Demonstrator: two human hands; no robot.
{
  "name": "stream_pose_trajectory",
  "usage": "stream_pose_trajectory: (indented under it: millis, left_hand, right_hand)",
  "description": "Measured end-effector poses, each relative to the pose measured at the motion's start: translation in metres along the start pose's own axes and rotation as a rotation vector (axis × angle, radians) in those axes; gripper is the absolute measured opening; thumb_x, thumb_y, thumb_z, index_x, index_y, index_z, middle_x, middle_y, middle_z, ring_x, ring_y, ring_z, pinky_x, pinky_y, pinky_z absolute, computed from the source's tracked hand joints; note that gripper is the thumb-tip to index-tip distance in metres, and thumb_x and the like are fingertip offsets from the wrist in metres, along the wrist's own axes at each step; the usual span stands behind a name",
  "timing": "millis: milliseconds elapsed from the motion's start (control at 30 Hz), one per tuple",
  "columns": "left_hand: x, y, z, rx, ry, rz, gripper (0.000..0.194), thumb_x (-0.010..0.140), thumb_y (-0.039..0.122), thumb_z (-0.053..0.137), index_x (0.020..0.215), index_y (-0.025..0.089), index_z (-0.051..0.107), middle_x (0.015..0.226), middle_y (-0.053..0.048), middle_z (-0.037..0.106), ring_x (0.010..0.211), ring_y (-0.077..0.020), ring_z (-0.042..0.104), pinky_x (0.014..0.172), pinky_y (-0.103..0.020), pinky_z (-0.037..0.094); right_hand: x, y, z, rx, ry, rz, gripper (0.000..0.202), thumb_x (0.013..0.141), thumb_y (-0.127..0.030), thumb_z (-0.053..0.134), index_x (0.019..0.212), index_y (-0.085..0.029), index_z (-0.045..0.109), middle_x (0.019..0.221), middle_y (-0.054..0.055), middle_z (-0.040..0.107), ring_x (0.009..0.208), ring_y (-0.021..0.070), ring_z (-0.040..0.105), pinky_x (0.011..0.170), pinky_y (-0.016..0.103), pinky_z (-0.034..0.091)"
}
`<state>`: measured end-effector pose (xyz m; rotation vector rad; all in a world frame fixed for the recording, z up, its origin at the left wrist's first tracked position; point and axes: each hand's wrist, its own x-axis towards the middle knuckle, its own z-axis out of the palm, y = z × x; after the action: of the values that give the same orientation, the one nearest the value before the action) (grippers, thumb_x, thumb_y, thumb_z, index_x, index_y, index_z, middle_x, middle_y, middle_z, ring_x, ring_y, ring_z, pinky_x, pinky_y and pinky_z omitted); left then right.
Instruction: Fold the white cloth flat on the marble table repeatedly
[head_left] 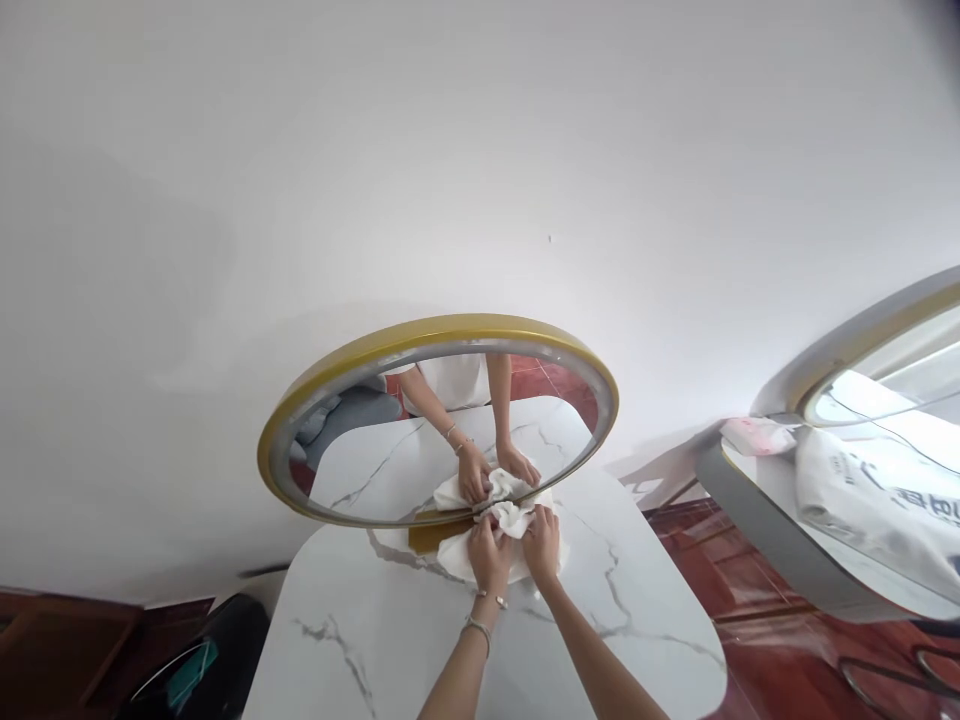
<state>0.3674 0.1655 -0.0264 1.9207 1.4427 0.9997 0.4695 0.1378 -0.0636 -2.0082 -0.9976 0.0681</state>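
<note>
Fingers of the left hand [489,553]: curled, gripping folds of a white cloth [510,519].
Fingers of the right hand [541,538]: bent into the cloth's other side, holding it too.
White cloth: bunched at the lower rim of a gold-framed mirror [420,462], partly spread over its gold base [426,536].
Black container [238,635]: low at the left, beside the marbled table [409,635]; something teal [193,674] in or on it, cannot tell which.
Printed white bag [847,495]: lying on the side table [761,512] at the right; contents hidden.
Pink-and-white packet [757,436]: just beside the bag; cannot see inside.
Second mirror [919,368]: standing behind the bag, cut off by the view's edge.
In the way: hands and cloth covering much of the base; mirror tilted close beyond the fingertips, reflecting both arms.
Left wrist: circled by two bracelets [478,628].
</note>
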Motion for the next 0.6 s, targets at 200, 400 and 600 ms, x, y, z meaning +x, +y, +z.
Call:
stream_pose_trajectory:
  millis: [200,400,600]
  left_hand:
    - [-0.038,0.012,-0.022,-0.016,0.057,0.262,0.02,0.077,0.019,0.047,0.095,0.018,0.056,0.092,-0.009,0.061,0.088,-0.0245,0.058,0.078,-0.038,0.047]
    - [-0.08,0.057,-0.028,0.016,-0.03,0.559,0.023,0.078,0.018,0.044,0.099,0.019,0.054,0.094,-0.009,0.058,0.088,-0.0243,0.055,0.08,-0.039,0.044]
    - [-0.094,0.127,-0.04,-0.133,-0.001,0.672,0.004,0.077,0.02,0.045,0.08,0.021,0.048,0.079,-0.005,0.051,0.074,-0.0205,0.051,0.069,-0.033,0.04]
  right_hand:
    - [-0.043,0.002,-0.037,0.064,0.128,-0.08,0.03,0.077,-0.013,0.033,0.102,-0.018,0.049,0.106,0.012,0.05,0.103,0.0249,0.044,0.087,0.043,0.041]
    - [-0.083,0.027,-0.121,-0.015,0.325,-0.084,0.019,0.083,-0.024,0.037,0.099,-0.018,0.046,0.105,0.013,0.046,0.104,0.0276,0.043,0.086,0.047,0.039]
    - [-0.081,0.017,-0.211,-0.198,0.609,-0.159,0.009,0.08,-0.028,0.044,0.083,-0.02,0.046,0.095,0.009,0.044,0.095,0.0265,0.043,0.081,0.046,0.04]
